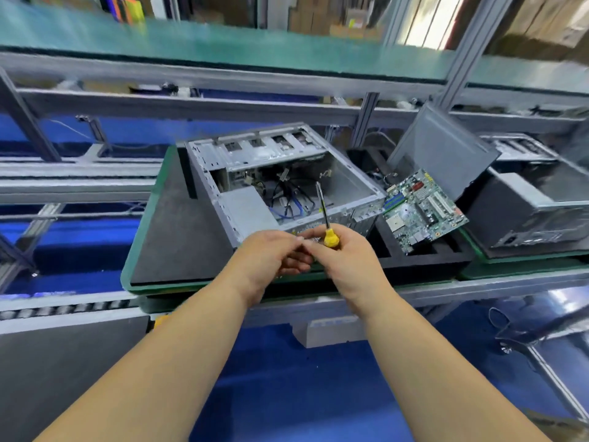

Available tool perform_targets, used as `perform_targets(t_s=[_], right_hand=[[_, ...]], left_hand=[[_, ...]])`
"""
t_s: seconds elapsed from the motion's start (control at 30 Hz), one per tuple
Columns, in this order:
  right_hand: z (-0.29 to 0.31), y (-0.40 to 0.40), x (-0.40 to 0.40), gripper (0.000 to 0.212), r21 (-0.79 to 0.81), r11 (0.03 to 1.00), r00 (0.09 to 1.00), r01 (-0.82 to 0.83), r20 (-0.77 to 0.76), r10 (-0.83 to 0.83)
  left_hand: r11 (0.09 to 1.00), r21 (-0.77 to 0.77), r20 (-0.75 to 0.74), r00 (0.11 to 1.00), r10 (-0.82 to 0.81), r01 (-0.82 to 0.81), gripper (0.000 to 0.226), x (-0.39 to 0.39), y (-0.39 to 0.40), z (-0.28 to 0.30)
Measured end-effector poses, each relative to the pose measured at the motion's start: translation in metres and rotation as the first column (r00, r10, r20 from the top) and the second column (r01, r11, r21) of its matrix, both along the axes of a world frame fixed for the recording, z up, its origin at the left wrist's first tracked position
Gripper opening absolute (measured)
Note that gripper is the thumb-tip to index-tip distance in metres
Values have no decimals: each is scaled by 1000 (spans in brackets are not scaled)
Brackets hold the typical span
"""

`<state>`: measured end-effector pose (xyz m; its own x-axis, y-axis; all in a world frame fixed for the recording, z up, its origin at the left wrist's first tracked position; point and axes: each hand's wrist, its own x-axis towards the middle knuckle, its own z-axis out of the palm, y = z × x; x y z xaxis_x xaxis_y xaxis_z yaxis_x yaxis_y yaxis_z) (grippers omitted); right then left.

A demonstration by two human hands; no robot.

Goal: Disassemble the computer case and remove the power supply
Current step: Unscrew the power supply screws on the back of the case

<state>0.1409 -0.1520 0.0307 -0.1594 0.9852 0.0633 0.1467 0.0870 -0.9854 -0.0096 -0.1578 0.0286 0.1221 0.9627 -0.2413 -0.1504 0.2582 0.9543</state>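
An open grey computer case (350,186) lies on its side on a black foam pad (178,244), cables showing inside. The grey power supply (247,207) sits in the case's near left corner. My right hand (338,260) grips a yellow-handled screwdriver (330,236), its shaft pointing up over the case. My left hand (271,253) is just left of it with fingers curled, its fingertips meeting those of the right hand in front of the case's near wall. Whether they pinch something small I cannot tell.
A green motherboard (424,212) leans in a slotted black foam tray (427,260) right of the case. A grey side panel (446,148) stands behind it. Another case (529,202) lies at far right. The pad rests on a green pallet (127,272) on a conveyor frame.
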Motion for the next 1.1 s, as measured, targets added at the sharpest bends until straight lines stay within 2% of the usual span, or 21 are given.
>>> perform_targets(t_s=[0.13,0.23,0.33,0.4,0.53,0.67,0.83,0.93,1.0,1.1], right_hand=[[13,1,5,7,74,996,999,47,1,-47],[15,11,22,10,62,994,995,95,-43,-92],[16,36,57,7,62,978,980,198,-37,-196],[14,61,90,14,25,957,957,289,-42,-288],[-2,114,157,6,-84,918,919,389,112,-379],[-36,163,197,6,-176,916,918,362,238,-317],[-79,207,213,10,-300,925,939,234,317,-134],[-98,223,212,17,-362,919,955,158,292,-49],[-108,231,213,13,-381,917,961,114,275,-5],[-114,241,217,11,-380,917,962,124,274,-17]], left_hand=[[993,92,-46,997,-65,69,31,2,2,18],[989,122,-89,993,-78,89,31,16,9,25],[987,160,-220,975,13,23,26,33,25,29],[977,211,-324,941,100,-31,26,44,39,31],[940,331,-472,846,247,-89,24,66,66,30],[921,362,-571,747,339,-142,23,89,87,21],[911,359,-633,664,397,-201,19,109,103,11],[902,358,-660,619,426,-239,17,116,108,7],[889,370,-670,586,457,-270,17,120,110,5],[874,384,-664,568,486,-299,18,124,109,2]])
